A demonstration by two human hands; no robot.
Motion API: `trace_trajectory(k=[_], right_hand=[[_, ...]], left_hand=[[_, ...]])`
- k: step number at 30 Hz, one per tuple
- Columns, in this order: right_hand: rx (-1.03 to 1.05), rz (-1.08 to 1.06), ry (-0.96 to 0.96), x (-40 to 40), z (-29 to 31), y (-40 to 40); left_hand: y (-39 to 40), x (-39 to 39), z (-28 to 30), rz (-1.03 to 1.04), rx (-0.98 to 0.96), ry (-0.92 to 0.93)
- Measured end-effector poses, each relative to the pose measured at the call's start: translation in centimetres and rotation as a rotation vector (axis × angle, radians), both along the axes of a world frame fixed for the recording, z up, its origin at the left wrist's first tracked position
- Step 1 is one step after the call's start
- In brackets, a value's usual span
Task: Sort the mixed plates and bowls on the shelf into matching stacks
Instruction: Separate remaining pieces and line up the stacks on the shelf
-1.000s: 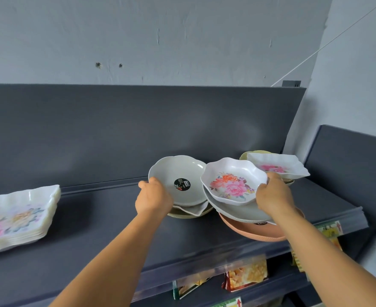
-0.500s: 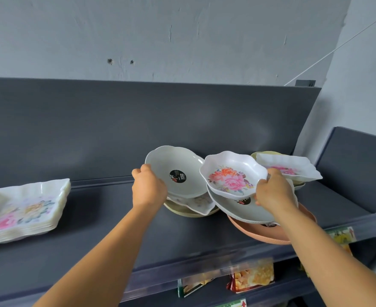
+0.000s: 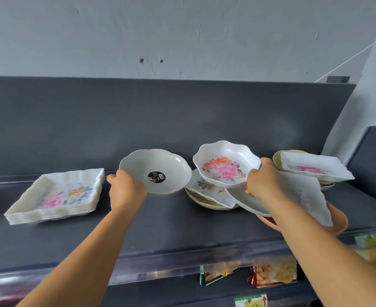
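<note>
Glossy scalloped grey bowl (image 3: 158, 171) gripped by left hand (image 3: 126, 189); right hand (image 3: 263, 182) grips wavy-rimmed floral bowl (image 3: 226, 166)

Under the right hand (image 3: 263, 182) the orange bowl (image 3: 337, 220) is mostly covered by plates and forearm. Left of the left hand (image 3: 126, 189), the floral square plates (image 3: 58, 192) look smeared, pattern unclear.

Both arms outstretched, left hand (image 3: 127, 191) gripping, right hand (image 3: 263, 181) gripping, wrists level
</note>
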State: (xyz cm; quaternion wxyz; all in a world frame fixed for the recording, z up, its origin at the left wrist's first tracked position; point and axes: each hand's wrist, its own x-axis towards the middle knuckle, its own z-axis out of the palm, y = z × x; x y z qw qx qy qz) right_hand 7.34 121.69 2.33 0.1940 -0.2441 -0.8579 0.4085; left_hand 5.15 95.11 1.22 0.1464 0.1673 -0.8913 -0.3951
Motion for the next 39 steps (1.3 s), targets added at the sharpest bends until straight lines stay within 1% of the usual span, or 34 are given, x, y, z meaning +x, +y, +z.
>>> trace_trajectory(k=[2,8,12,16,20,23,24,26,28,30,35,37,39], right_hand=[[-0.038,0.024,0.017,-0.2,-0.2,-1.0],[-0.024,0.059,0.034,-0.2,-0.6,-3.1],[0.02,0.067,0.04,0.2,-0.2,-4.7],[0.043,0.096,0.034,0.4,-0.3,-6.2],[0.035,0.123,0.042,0.5,-0.4,-7.5],[0.052,0.142,0.037,0.8,-0.5,-8.3],[0.058,0.147,0.036,0.9,-0.5,-8.4],[0.049,0.163,0.049,0.9,-0.8,-8.8],[0.041,0.175,0.06,1.0,-1.1,-9.1],[0.041,0.18,0.053,1.3,-1.2,-9.4],[0.023,0.222,0.07,2.4,-1.3,-9.4],[0.084,0.221,0.05,3.0,-0.8,-8.9],[0.152,0.176,0.036,3.7,-0.4,-7.9]], left_hand=[[-0.8,0.4,-0.5,0.005,-0.018,-0.026],[-2.9,0.9,-1.9,-0.004,-0.107,-0.107],[-3.9,1.1,-3.1,-0.058,-0.214,-0.12],[-4.5,1.9,-3.5,-0.033,-0.234,-0.119],[-5.0,2.3,-3.4,-0.093,-0.252,-0.133],[-5.4,2.6,-2.9,-0.135,-0.329,-0.178],[-5.3,2.6,-2.7,-0.144,-0.357,-0.164],[-4.9,2.6,-2.0,-0.192,-0.364,-0.032],[-3.8,2.7,-1.1,-0.327,-0.323,0.103],[-2.3,3.0,-0.2,-0.45,-0.284,0.117],[-0.5,2.1,-0.1,-0.439,0.069,0.045],[0.1,2.0,0.0,-0.43,0.219,0.005],[0.7,1.9,0.3,-0.422,0.287,-0.009]])
